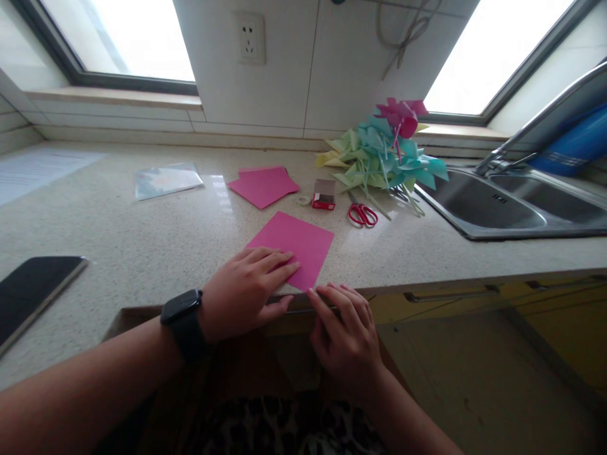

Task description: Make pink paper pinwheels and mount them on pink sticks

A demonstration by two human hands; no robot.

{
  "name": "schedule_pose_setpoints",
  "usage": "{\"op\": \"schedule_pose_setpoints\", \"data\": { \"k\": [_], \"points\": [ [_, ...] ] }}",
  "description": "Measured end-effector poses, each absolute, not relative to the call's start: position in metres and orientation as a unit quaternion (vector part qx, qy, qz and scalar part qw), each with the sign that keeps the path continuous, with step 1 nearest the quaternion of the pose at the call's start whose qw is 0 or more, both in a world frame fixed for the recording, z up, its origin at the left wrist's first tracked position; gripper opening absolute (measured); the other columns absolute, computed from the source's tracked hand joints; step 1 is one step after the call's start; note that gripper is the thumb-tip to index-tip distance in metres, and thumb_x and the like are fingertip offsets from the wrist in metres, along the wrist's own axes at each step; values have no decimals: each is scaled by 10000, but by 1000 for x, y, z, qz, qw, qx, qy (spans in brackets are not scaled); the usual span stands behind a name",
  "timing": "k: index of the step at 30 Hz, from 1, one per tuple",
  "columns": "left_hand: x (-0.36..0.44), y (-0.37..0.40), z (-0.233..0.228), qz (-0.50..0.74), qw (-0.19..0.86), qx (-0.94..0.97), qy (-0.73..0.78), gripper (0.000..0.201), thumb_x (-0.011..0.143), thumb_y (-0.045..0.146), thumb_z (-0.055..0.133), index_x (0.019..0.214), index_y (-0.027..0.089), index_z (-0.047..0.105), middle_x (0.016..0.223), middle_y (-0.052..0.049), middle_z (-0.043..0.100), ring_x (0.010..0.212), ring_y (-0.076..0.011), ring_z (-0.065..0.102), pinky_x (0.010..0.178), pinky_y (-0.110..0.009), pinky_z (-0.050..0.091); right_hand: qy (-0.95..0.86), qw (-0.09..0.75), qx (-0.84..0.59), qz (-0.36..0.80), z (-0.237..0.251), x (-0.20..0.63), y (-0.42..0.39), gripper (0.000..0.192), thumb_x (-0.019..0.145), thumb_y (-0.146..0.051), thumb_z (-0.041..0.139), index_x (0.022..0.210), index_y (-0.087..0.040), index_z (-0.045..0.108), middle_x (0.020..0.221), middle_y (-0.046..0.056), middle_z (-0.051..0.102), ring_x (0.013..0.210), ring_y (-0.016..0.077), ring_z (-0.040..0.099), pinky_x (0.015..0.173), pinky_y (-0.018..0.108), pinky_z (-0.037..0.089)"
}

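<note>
Pink paper sheet (296, 245) lies pinned flat on the counter (142, 227) under the left hand (246, 287), palm open; the right hand's (346, 328) fingertips (315, 297) press its near edge, gripping nothing.

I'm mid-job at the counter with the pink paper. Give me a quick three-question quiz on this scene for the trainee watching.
1. True or false: the left hand lies flat on the pink sheet.
2. What touches the right hand's fingertips? A) the red scissors B) the sheet's near corner at the counter edge C) the small red box
3. What stands heaped beside the sink?

Key
1. True
2. B
3. A pile of paper pinwheels, green, teal and pink
</note>
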State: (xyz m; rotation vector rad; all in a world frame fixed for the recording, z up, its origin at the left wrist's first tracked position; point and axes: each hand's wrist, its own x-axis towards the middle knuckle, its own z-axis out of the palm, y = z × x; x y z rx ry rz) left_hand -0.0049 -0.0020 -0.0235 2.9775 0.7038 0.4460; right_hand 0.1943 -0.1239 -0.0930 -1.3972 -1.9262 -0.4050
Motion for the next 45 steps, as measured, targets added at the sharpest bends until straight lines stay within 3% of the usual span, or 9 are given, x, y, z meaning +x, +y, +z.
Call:
{"op": "schedule_pose_setpoints", "data": {
  "k": [10,22,29,36,45],
  "points": [
    [-5,-1,-27,127,26,961,245,584,934,414,579,1453,155,506,1505,-143,521,1377,-322,468,1164,-502,371,-734,361,-556,-147,-82,192,-117,478,823,-77,640,1279,-221,625,1132,89,681,1051,268,606,981,467,483],
    [-6,-1,-22,151,58,963,216,426,941,401,603,1304,179,607,1346,-121,625,1247,-312,543,1074,-501,441,-731,423,-528,-91,-72,200,-117,330,850,-95,674,1149,-228,633,1079,73,705,1028,246,626,930,448,506],
    [-6,0,-24,152,51,959,233,454,944,414,611,1326,169,594,1365,-126,624,1262,-307,545,1083,-493,447,-777,404,-476,-79,-66,204,-107,299,839,-76,700,1098,-219,657,1105,57,731,1067,227,647,932,412,514],
    [-5,-1,-24,144,39,955,257,531,926,463,616,1362,163,571,1410,-140,593,1282,-324,533,1087,-509,447,-772,410,-468,-130,-84,198,-108,450,827,-29,654,1256,-165,634,1154,78,734,1126,228,635,1021,431,504],
    [-5,-2,-22,142,40,956,255,506,935,434,597,1362,162,575,1393,-128,602,1273,-317,529,1090,-503,432,-763,397,-488,-151,-91,192,-111,470,827,-39,649,1285,-147,645,1171,107,707,1144,255,614,1053,467,488]
  ]
}}
